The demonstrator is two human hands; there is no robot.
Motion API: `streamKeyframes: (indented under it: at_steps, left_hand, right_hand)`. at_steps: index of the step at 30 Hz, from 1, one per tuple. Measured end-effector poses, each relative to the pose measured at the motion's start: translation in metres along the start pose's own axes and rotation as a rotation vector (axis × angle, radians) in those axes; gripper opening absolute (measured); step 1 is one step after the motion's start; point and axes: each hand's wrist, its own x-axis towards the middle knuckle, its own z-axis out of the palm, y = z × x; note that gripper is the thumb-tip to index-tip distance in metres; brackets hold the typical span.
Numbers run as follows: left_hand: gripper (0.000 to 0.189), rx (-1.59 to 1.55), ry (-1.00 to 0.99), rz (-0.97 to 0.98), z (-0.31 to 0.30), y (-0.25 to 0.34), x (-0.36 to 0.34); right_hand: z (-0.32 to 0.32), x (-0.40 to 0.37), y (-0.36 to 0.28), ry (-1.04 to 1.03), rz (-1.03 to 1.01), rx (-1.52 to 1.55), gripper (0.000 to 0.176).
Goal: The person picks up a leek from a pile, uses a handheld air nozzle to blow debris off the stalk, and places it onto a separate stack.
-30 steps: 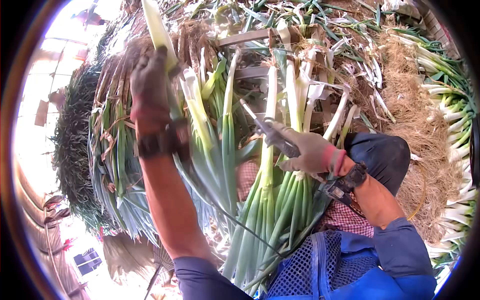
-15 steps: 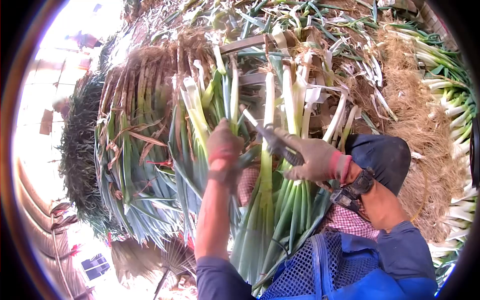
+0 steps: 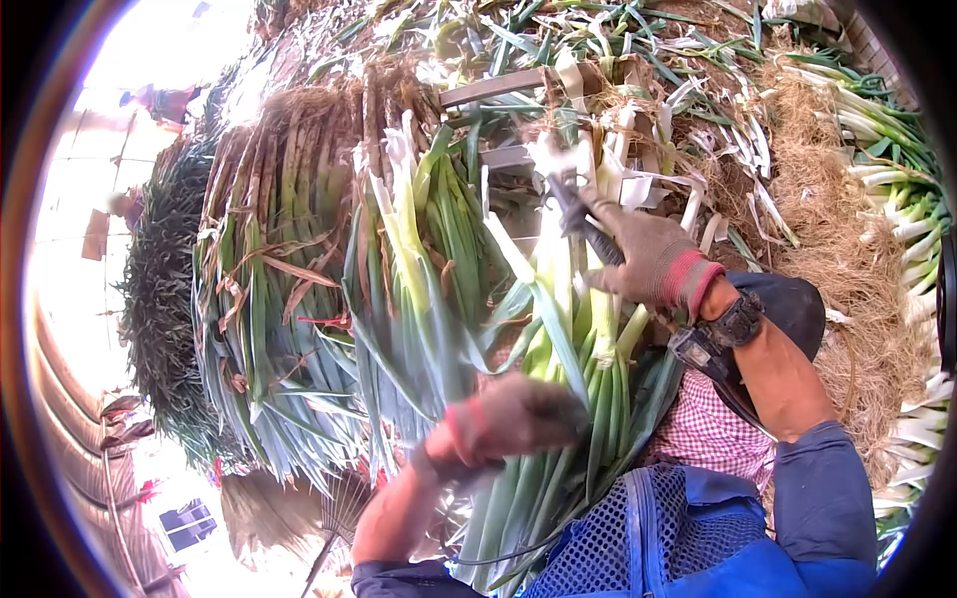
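My right hand [image 3: 648,254], in a brown glove with a red cuff, is closed round a dark-handled tool [image 3: 588,219] beside white leek stems; the tool's front end is blurred. My left hand [image 3: 523,414], gloved too, is smeared by motion over the green leaves of the leeks [image 3: 603,389] lying across my lap. What it holds, if anything, cannot be made out. Further left stands a row of untrimmed leeks [image 3: 289,229] with brown roots and dry outer leaves. Loose leek stems [image 3: 407,234] rest at its right end.
Peeled leeks [image 3: 912,229] lie in a row at the far right, beside a heap of cut roots [image 3: 817,199]. Leaf scraps cover the ground at the top. A wooden bar [image 3: 493,88] crosses behind the leeks. My knee [image 3: 783,319] is at the right.
My left hand has come down and right, towards my lap. My right hand has moved up and slightly right with the tool. One leek now slants across the others.
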Motion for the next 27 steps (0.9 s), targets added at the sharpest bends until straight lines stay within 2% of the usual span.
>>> streamKeyframes:
  at_steps: [1,3,5,7,8,10,11,12,13,14,15,16,17,19,20,21,23,24,25,27]
  left_hand:
    - [0.019,-0.044,0.019,0.046,-0.018,0.005,0.002]
    - [0.027,0.361,0.268,0.84,-0.095,-0.024,0.013]
    - [0.035,-0.113,0.467,0.886,-0.17,-0.009,0.016]
    - [0.047,-0.345,1.141,0.478,-0.221,0.023,0.013]
    - [0.047,-0.345,1.138,0.481,-0.235,0.024,0.028]
    - [0.068,-0.633,1.49,0.528,-0.253,0.011,0.061]
    - [0.071,-0.633,1.343,0.511,-0.266,-0.016,0.078]
    - [0.072,-0.398,1.373,0.413,-0.24,-0.022,0.101]
    - [0.071,-0.083,1.212,0.016,-0.23,-0.04,0.119]
    - [0.067,0.179,1.252,-0.088,-0.221,-0.092,0.157]
    - [0.077,0.477,1.215,-0.238,-0.185,-0.075,0.157]
    - [0.094,0.682,1.25,-0.428,-0.167,-0.088,0.173]
    - [0.094,0.676,1.253,-0.429,-0.158,-0.095,0.179]
    - [0.085,0.989,1.158,-0.554,-0.149,-0.106,0.188]
    - [0.069,0.962,1.207,-0.567,-0.154,-0.106,0.195]
    - [0.069,0.962,1.204,-0.566,-0.163,-0.107,0.198]
    - [0.055,0.775,1.136,-0.579,-0.178,-0.107,0.189]
    - [0.044,0.817,1.143,-0.552,-0.177,-0.108,0.185]
    - [0.044,0.818,1.147,-0.554,-0.177,-0.103,0.179]
    - [0.037,0.778,1.072,-0.537,-0.177,-0.094,0.171]
  right_hand:
    - [0.003,0.001,0.003,0.102,0.032,-0.001,0.111]
    - [0.012,-0.002,0.017,0.174,0.012,0.067,0.111]
    - [0.016,-0.006,0.022,0.24,-0.01,0.134,0.11]
    - [0.016,-0.011,0.02,-0.027,-0.005,0.186,0.111]
    - [0.021,-0.01,0.021,-0.009,-0.043,0.122,0.111]
    - [0.033,-0.004,0.028,0.064,-0.088,0.152,0.111]
    - [0.037,-0.001,0.03,0.137,-0.136,0.183,0.111]
    - [0.017,-0.003,0.013,-0.031,-0.021,0.238,0.114]
    - [0.012,0.0,0.005,-0.031,-0.021,0.237,0.114]
    - [0.01,0.002,-0.001,-0.149,-0.031,0.183,0.114]
    - [0.011,0.003,-0.003,-0.267,-0.041,0.128,0.114]
    - [0.021,0.004,0.0,-0.17,-0.141,0.071,0.111]
    - [0.02,0.009,-0.001,-0.171,-0.143,0.066,0.111]
    - [0.015,0.021,-0.009,-0.12,-0.108,0.016,0.109]
    - [0.005,0.026,-0.019,-0.25,-0.044,-0.009,0.108]
    - [0.006,0.03,-0.023,-0.251,-0.042,-0.008,0.108]
    - [0.008,0.036,-0.031,-0.346,-0.127,-0.067,0.107]
    - [0.008,0.041,-0.033,-0.347,-0.106,-0.016,0.109]
    - [0.009,0.048,-0.038,-0.259,-0.122,-0.034,0.11]
    - [-0.001,0.056,-0.04,-0.279,-0.045,-0.021,0.109]
